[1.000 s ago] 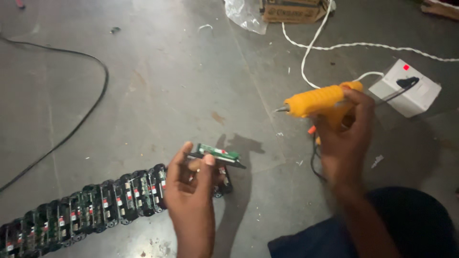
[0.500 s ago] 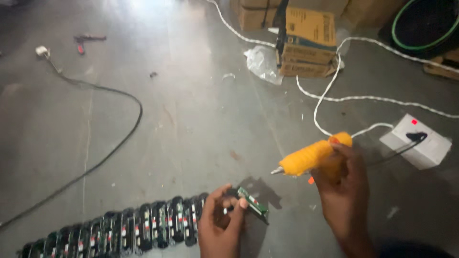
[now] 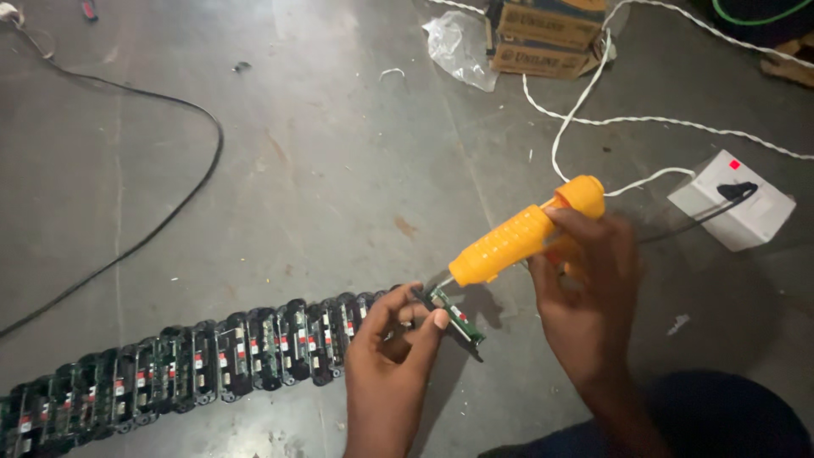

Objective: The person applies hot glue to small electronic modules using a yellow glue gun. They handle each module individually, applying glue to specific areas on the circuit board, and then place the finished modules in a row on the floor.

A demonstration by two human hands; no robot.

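My left hand (image 3: pixel 392 348) pinches a small green circuit board (image 3: pixel 459 315) just above the grey floor, low in the middle of the view. My right hand (image 3: pixel 585 288) grips an orange glue gun (image 3: pixel 517 237) by its handle. The gun points down and left, and its metal tip touches the near end of the board. A long row of several black modules with green boards (image 3: pixel 212 356) lies on the floor, running from the bottom left up to my left hand.
A white socket box (image 3: pixel 733 212) with a black plug and a red light sits at the right, with white twisted cords (image 3: pixel 593 102) running from it. Cardboard boxes (image 3: pixel 543 34) and a clear plastic bag (image 3: pixel 462 47) lie at the top. A black cable (image 3: pixel 170 203) curves across the left floor.
The glue gun has tilted down and its tip has come onto the board. The view has shifted, so the boxes sit higher in the frame.
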